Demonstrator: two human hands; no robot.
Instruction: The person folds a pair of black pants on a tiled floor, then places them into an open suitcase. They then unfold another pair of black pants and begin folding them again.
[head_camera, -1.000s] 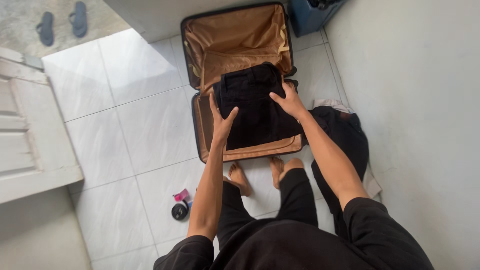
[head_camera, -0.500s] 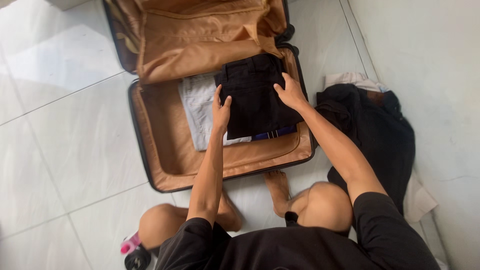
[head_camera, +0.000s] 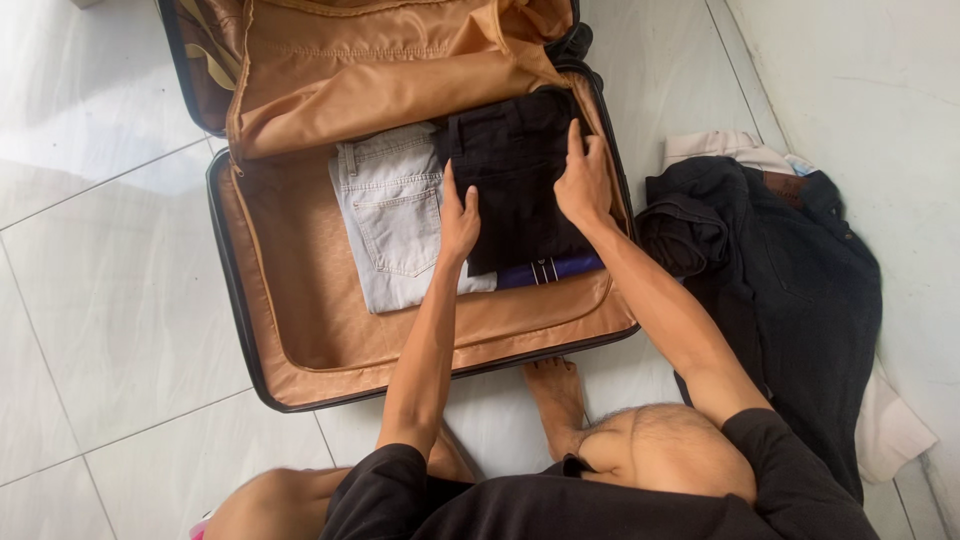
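Head view: left hand (head_camera: 459, 222) and right hand (head_camera: 583, 180) both lie flat, fingers spread, on the black trousers (head_camera: 515, 175) folded in the right of the open case (head_camera: 300, 330) — over a blue item (head_camera: 550, 270), beside pale jeans (head_camera: 395, 225). Soft, light, floppy I'd say — best gripped at the folded edges. Dark clothes (head_camera: 790, 290) on the floor to the right carry a small brown patch (head_camera: 785, 185).

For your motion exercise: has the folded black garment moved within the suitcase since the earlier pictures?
Yes. The folded black garment has come down from above the suitcase hinge into the lower half's right end, beside the pale jeans.
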